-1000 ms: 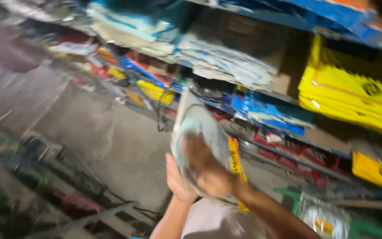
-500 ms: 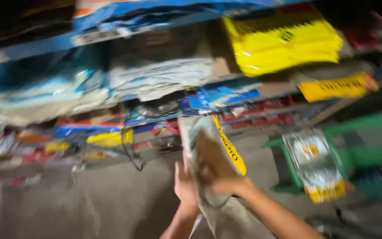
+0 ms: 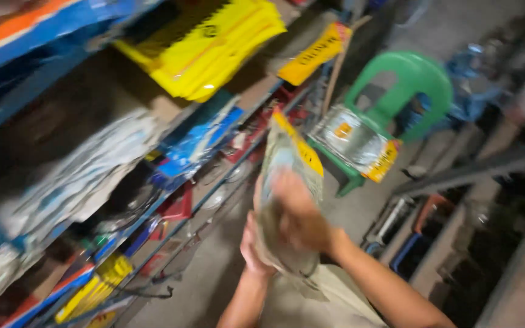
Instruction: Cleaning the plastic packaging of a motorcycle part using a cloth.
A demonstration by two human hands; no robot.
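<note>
My view blurred, tilted. Both hands up mid-frame on flat plastic packet [image 3: 287, 182], grey-green with yellow strip at top, held upright in front of shelf [image 3: 214, 176]. Right hand [image 3: 299, 222] across packet front, fingers curled, gripping it. Left hand [image 3: 251, 246] behind lower edge, fingers wrapped on packet. Shelf at left carries yellow bags [image 3: 214, 45] and blue packets [image 3: 199, 143]. Green plastic chair [image 3: 408, 91] beyond, silver-yellow sack [image 3: 356, 143] lying on its seat. Concrete floor [image 3: 214, 273] below.

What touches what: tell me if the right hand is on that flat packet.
Touching. The head view shows the right hand spread flat across the packet's front face, no gap between them.
</note>
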